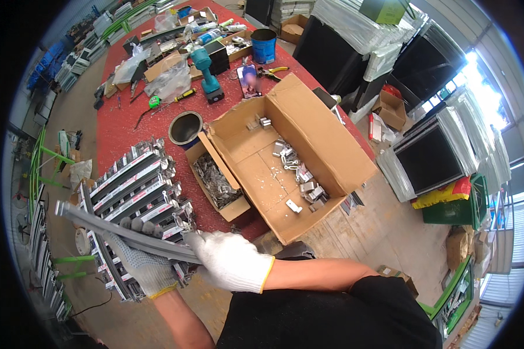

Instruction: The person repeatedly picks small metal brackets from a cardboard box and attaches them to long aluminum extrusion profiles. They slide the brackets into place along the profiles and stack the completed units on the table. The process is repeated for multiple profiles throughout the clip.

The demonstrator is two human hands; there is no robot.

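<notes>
Looking like a workshop. Drill (208, 75) and pliers (265, 71) are sitting on red bench (115, 125). Panels (431, 157) are standing nearby.

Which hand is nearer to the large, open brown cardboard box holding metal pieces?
Right. The white-gloved right hand is just left of the near corner of the large brown cardboard box; the grey-and-white-gloved left hand is farther left, around a long grey metal bar.

Metal strips (128, 187): white-and-red printed labels along their lengths, stacked at the near left corner of the red table (115, 116); characters too small to read.
Green bin (448, 215): pale lettering on its side, too small to read.
Yellow-and-red bag (439, 196): any print blurred.
</notes>
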